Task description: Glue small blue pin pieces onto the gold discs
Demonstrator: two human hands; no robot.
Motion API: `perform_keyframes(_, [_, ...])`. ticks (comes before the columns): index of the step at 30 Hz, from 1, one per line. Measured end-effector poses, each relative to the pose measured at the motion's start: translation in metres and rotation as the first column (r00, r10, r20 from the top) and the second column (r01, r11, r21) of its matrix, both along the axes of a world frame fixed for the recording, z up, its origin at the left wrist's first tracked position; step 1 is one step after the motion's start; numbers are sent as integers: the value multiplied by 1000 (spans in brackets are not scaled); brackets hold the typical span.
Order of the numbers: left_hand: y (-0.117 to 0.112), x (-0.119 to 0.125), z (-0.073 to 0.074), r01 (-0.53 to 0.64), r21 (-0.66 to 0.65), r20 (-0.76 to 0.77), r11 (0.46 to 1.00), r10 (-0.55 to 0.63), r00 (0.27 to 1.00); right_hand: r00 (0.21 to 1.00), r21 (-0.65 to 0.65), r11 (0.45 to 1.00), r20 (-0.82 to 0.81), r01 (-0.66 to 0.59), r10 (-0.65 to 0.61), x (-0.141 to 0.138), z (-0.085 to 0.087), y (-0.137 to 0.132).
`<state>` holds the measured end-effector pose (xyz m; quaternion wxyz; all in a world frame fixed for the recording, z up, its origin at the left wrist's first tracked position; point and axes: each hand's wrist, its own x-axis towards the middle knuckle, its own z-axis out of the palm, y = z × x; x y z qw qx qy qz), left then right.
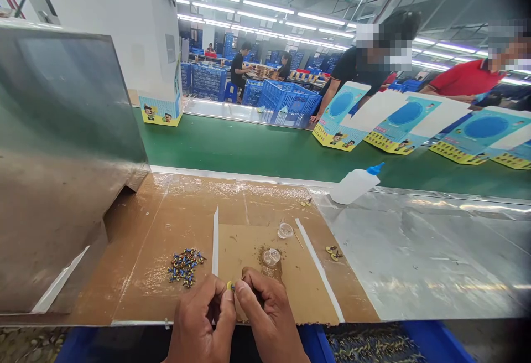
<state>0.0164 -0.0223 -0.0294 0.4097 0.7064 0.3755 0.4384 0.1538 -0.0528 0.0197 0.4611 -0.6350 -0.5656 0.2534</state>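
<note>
My left hand (203,319) and my right hand (270,314) meet at the near edge of the cardboard work surface. Thumb and forefinger of each are pinched together around a tiny yellow and dark-blue piece (230,285), mostly covered by the fingertips. A pile of small blue, yellow and dark parts (185,267) lies to the left of my hands. Beyond my right hand sits a small clear plastic cup (271,258) on a wet brown patch. Another clear round dish (285,231) lies just behind it, beside a thin wooden stick (298,239).
A white squeeze bottle (355,186) with a blue tip stands at the back right. Behind runs a green conveyor belt (232,144) carrying printed cartons (340,117). A metal panel (66,158) rises at left. Blue bins (435,341) sit below the table edge. Co-workers stand across the belt.
</note>
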Motion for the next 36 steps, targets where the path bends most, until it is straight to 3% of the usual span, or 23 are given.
perform_keyframes(11, [-3,-3,16,50,47,11,998,-51,999,999,39,999,18,-35,34,0,1,-4])
perform_keyframes(23, [-2,-3,5,-45,240,-77,970,65,995,996,7,996,-7,-94,94,-1,-10,-9])
perform_keyframes(30, [-1,-4,12,-11,201,-27,979,16,999,997,-11,998,46,-68,68,-2,-2,-16])
perform_keyframes(36, [3,-3,7,-24,274,-36,961,36,999,980,123,981,152,-148,129,-1,-1,-14])
